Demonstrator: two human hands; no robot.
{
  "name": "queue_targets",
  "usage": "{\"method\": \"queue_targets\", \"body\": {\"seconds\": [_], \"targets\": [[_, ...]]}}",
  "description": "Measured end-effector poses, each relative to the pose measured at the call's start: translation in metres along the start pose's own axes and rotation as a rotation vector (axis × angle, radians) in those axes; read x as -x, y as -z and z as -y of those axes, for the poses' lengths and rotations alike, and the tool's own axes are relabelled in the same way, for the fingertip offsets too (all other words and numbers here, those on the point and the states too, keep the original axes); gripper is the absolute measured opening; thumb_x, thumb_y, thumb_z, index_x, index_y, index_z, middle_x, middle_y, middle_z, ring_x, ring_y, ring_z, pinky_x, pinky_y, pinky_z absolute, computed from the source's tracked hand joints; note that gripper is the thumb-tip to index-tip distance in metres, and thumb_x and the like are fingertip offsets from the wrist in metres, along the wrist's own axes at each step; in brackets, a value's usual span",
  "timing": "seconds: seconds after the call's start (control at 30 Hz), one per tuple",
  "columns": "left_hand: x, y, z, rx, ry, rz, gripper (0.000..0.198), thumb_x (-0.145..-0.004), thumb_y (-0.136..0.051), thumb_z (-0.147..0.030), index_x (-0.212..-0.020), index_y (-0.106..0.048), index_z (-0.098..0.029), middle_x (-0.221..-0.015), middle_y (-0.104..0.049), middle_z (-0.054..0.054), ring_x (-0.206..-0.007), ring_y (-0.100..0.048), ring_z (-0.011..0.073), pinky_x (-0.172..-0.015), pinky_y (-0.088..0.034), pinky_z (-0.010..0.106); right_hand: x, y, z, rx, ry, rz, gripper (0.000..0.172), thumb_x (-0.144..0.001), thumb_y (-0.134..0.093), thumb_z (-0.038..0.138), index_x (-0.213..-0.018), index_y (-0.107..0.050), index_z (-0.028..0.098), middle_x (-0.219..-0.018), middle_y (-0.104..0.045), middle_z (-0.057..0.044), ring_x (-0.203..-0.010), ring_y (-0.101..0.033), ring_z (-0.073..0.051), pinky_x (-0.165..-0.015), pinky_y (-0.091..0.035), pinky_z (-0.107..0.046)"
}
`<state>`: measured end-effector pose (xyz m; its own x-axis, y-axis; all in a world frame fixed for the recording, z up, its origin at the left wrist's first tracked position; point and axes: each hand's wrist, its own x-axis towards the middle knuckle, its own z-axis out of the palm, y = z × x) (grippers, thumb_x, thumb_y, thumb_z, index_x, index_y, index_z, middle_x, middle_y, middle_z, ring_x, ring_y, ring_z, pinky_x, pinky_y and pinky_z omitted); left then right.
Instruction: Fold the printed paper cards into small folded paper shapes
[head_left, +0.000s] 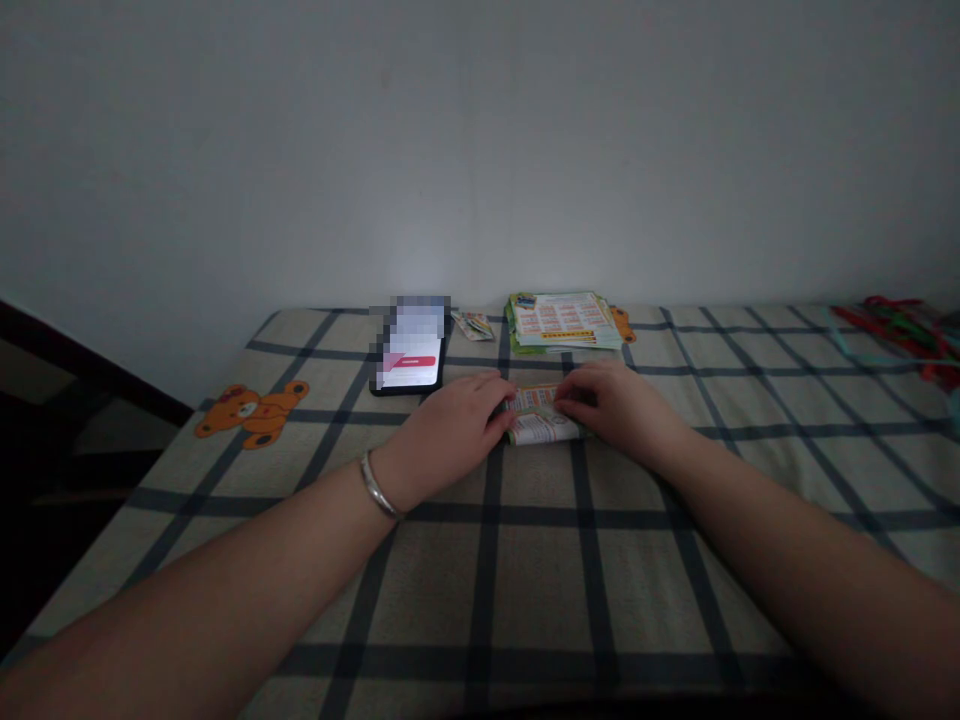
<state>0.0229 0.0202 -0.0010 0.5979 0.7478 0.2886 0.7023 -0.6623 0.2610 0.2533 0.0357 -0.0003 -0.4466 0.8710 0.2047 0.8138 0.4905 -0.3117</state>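
A printed paper sheet [534,424], folded over on itself, lies on the checked tablecloth between my hands. My left hand [466,412] holds its left edge with the fingers closed around it; a silver bangle circles that wrist. At the sheet's right end, my right hand [609,402] pinches the paper between thumb and fingers. Behind it is a stack of similar printed sheets [564,318] with green edges. To the stack's left rests a small folded paper piece [474,326].
A phone [411,345] with a lit, partly blurred screen lies back left of my hands. Red and green ribbon-like strips [900,330] are heaped at the far right. The checked cloth [525,580] bears printed bears [253,412]. A plain wall [465,150] rises behind.
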Motion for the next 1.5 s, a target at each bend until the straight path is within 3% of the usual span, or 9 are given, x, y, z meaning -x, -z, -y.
{"method": "queue_targets", "body": {"seconds": [0.17, 0.37, 0.63, 0.9, 1.07, 1.23, 1.3, 1.5], "targets": [[-0.001, 0.001, -0.002, 0.001, -0.057, 0.005, 0.030, -0.098, -0.040, -0.030, -0.113, -0.062, -0.015, -0.116, -0.065, 0.008, -0.119, -0.054, 0.0216, -0.105, -0.043, 0.039, -0.002, -0.002, 0.000, -0.024, 0.002, -0.075, 0.009, -0.086, -0.061, 0.023, -0.083, -0.068, 0.018, -0.088, -0.064, -0.006, -0.084, -0.058, -0.018, -0.073, -0.044, -0.029], [0.001, 0.002, -0.005, -0.080, -0.119, 0.034, 0.033, -0.096, -0.045, -0.034, -0.118, -0.062, -0.015, -0.123, -0.062, 0.008, -0.122, -0.052, 0.0228, -0.108, -0.040, 0.039, -0.001, -0.001, 0.004, 0.057, -0.009, -0.109, 0.010, -0.086, -0.061, 0.022, -0.080, -0.066, 0.017, -0.083, -0.063, -0.006, -0.082, -0.057, -0.019, -0.073, -0.045, -0.031], [0.006, 0.006, -0.021, -0.227, -0.004, 0.065, 0.034, -0.091, -0.054, -0.033, -0.122, -0.059, -0.018, -0.116, -0.059, 0.010, -0.109, -0.056, 0.0252, -0.093, -0.050, 0.042, -0.004, -0.003, 0.001, 0.056, -0.049, -0.101, 0.010, -0.086, -0.060, 0.023, -0.082, -0.067, 0.017, -0.086, -0.064, -0.006, -0.081, -0.058, -0.019, -0.072, -0.046, -0.031], [0.006, 0.001, -0.022, -0.268, 0.013, 0.058, 0.038, -0.089, -0.057, -0.031, -0.124, -0.055, -0.016, -0.114, -0.056, 0.011, -0.109, -0.053, 0.0264, -0.093, -0.048, 0.043, -0.007, -0.008, -0.004, 0.040, -0.054, -0.140, 0.010, -0.085, -0.060, 0.024, -0.080, -0.067, 0.018, -0.082, -0.065, -0.005, -0.081, -0.059, -0.020, -0.074, -0.046, -0.033], [0.005, 0.000, -0.022, -0.281, 0.017, 0.069, 0.037, -0.090, -0.055, -0.028, -0.125, -0.054, -0.016, -0.115, -0.055, 0.011, -0.112, -0.051, 0.0261, -0.097, -0.046, 0.043, -0.004, -0.005, -0.003, -0.005, -0.061, -0.170, 0.017, -0.085, -0.059, 0.022, -0.099, -0.067, 0.017, -0.094, -0.068, -0.006, -0.085, -0.062, -0.019, -0.076, -0.048, -0.032], [0.006, 0.001, -0.020, -0.280, 0.005, 0.071, 0.037, -0.091, -0.055, -0.030, -0.124, -0.054, -0.016, -0.114, -0.055, 0.010, -0.108, -0.052, 0.0255, -0.093, -0.048, 0.042, 0.008, 0.007, -0.001, 0.007, 0.089, -0.102, 0.022, -0.087, -0.059, 0.034, -0.101, -0.070, 0.021, -0.107, -0.068, -0.006, -0.093, -0.062, -0.020, -0.079, -0.049, -0.032], [0.006, 0.002, -0.019, -0.279, -0.001, 0.063, 0.038, -0.090, -0.056, -0.034, -0.124, -0.054, -0.017, -0.114, -0.055, 0.011, -0.109, -0.052, 0.0263, -0.092, -0.048, 0.042, 0.011, 0.011, 0.001, 0.070, 0.150, -0.019, 0.026, -0.086, -0.060, 0.041, -0.101, -0.071, 0.022, -0.107, -0.068, -0.006, -0.095, -0.062, -0.021, -0.082, -0.050, -0.034], [0.006, 0.002, -0.017, -0.266, -0.005, 0.057, 0.041, -0.090, -0.056, -0.038, -0.124, -0.054, -0.016, -0.113, -0.055, 0.011, -0.108, -0.052, 0.0273, -0.092, -0.047, 0.043, 0.012, 0.012, 0.006, 0.172, 0.136, 0.002, 0.030, -0.086, -0.059, 0.047, -0.100, -0.073, 0.024, -0.108, -0.070, -0.006, -0.098, -0.062, -0.024, -0.084, -0.051, -0.037]]}}
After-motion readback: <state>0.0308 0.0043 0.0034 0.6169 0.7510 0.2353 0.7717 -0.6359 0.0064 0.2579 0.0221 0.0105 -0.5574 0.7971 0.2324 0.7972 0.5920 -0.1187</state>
